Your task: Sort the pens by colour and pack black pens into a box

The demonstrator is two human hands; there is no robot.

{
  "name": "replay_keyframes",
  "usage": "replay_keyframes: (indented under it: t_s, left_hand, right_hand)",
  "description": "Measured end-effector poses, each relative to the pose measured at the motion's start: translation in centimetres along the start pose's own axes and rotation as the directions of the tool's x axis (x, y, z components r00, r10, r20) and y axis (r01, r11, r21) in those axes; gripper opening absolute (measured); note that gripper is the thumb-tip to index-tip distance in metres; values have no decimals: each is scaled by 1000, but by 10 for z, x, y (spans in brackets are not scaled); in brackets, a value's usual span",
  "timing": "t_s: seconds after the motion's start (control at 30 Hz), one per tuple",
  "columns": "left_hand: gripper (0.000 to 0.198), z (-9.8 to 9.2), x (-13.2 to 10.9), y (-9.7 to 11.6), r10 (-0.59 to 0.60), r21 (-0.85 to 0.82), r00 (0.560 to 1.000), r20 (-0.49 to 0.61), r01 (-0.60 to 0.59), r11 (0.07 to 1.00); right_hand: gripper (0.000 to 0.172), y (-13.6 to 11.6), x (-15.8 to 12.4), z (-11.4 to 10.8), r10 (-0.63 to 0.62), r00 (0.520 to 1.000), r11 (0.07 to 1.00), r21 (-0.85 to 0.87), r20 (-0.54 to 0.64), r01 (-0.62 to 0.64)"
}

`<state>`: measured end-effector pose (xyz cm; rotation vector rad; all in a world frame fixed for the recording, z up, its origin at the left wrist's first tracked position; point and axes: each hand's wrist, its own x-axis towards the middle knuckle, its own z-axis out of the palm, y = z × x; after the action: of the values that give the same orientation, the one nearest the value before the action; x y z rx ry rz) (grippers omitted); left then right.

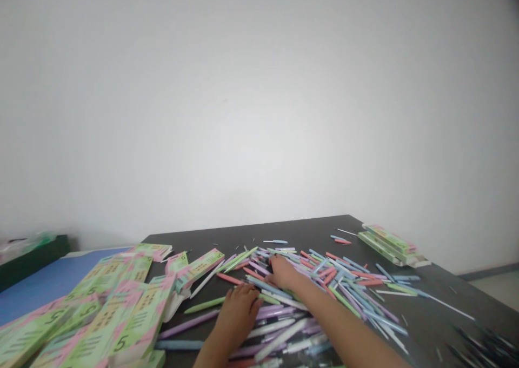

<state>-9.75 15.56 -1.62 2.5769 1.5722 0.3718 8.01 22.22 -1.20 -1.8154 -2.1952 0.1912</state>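
Left hand (237, 314) lies palm-down low in the view on the near edge of the pens (308, 289), fingers slightly curled over a few lilac and white ones, touching them; can't tell if it's pinching any. Right hand (284, 272) is further out, forearm running diagonally in from the lower right, fingers down in the middle of the pile among pink and blue pens; grip hidden by the back of the hand, can't tell if closed on one. Pens are pastel: pink, blue, green, lilac, white, scattered loose across the dark table (430, 314), thickest around both hands, thinning toward the right and far edges. Left of the hands, a sprawl of flat green-pink boxes (121, 308) marked "5", overlapping, nearest ones touching the pile. Blue surface (44, 284) beyond them at far left. Small stack of the same boxes (389, 243) at the far right corner of the table, well apart from the hands. Plain white wall (259, 98) behind
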Motion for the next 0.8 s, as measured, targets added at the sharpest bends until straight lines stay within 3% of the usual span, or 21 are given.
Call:
replay_keyframes:
  t_s: [0.23, 0.47, 0.57, 0.67, 0.8]
  left_hand:
    - [28, -11, 55, -40, -36, -1, 994, -104, 36, 999]
    - [31, -7, 96, -40, -11, 116, 997, -81, 20, 993]
    - [29, -4, 102, -39, 0, 180, 999, -34, 7, 984]
    - [29, -2, 104, -41, -14, 240, 1000, 12, 11, 971]
    - [25, 0, 107, -41, -29, 294, 1000, -3, 29, 955]
  right_hand:
    - [28, 12, 10, -1, 0, 991, 999, 40, 137, -6]
    - [20, 14, 2, -17, -131, 956, 987, 121, 263, 102]
    - [15, 15, 0, -21, -110, 960, 989, 128, 259, 79]
    - [26, 15, 3, -22, -29, 982, 998, 66, 184, 17]
    - [27, 10, 8, -18, 7, 988, 1000, 13, 154, -9]
